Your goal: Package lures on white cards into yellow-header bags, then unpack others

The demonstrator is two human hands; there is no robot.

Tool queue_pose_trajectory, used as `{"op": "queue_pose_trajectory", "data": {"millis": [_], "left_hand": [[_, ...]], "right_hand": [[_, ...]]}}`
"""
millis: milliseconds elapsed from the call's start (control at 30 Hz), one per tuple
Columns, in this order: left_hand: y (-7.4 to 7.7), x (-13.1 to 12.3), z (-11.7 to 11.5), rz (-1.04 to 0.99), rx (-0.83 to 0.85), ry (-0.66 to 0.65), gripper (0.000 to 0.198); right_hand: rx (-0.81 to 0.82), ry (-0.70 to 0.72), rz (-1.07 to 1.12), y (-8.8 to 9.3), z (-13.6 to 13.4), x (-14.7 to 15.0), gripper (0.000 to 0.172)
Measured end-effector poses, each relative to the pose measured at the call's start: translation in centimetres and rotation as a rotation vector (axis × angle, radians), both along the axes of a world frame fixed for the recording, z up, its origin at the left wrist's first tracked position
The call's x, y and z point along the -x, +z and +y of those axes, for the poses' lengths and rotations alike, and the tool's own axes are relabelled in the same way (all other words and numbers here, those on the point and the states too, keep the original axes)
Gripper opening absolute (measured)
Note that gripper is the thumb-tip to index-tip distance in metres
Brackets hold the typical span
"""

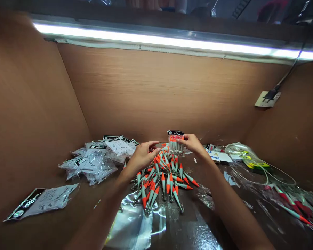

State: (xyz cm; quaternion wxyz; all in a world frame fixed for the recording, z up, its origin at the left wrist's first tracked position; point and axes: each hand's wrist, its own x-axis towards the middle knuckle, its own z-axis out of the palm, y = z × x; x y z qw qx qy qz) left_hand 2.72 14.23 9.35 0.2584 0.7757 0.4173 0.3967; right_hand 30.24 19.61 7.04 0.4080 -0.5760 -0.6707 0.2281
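Note:
My right hand (191, 143) pinches the side of a small clear packet of squid jigs (176, 147), held upright with its black header at the top. Orange and pale jigs show through the plastic. To the left of the packet is my left hand (146, 152), thumb and fingers apart, with nothing in it. Below both hands lies a heap of loose squid jigs (159, 178), orange and pale with metal hooks at one end. A flat clear plastic bag (131, 222) rests at the front of the heap, partly under it.
Several black-topped plastic packets (96, 159) are piled at the left. One more packet (45, 203) lies nearer. At the right are a white cord (267, 177), a printed card (219, 157) and red-and-pale jigs (294, 208). Wooden panels enclose the table beneath a tube light (172, 41).

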Motion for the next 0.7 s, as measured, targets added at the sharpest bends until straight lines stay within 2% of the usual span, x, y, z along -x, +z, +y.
{"op": "queue_pose_trajectory", "data": {"millis": [100,233,300,400,500,600,700], "left_hand": [[-0.2,-1.6,-1.5,-0.076,0.006,-0.037,0.04],[-0.8,-3.3,-3.0,-0.188,-0.005,-0.112,0.063],[-1.3,-3.6,-3.0,-0.26,0.009,-0.066,0.069],[-2.1,-3.6,-2.0,-0.323,0.063,0.028,0.071],[-2.8,-3.4,-0.6,-0.395,0.173,-0.062,0.063],[-3.0,-3.1,0.4,-0.497,0.329,-0.191,0.036],[-2.2,-2.4,0.6,-0.554,0.32,-0.138,0.027]], "right_hand": [[-0.063,0.02,0.007,1.5,-2.6,2.9,0.04],[-0.299,-0.042,-0.058,2.6,-6.0,7.1,0.035],[-0.338,-0.06,-0.056,2.8,-7.1,8.5,0.034],[-0.294,0.118,0.012,3.1,-7.7,9.2,0.029],[-0.172,0.336,0.074,3.1,-7.2,8.5,0.03],[-0.055,0.448,0.091,3.1,-6.6,7.6,0.031],[-0.014,0.531,0.148,3.3,-6.6,7.4,0.033]]}}
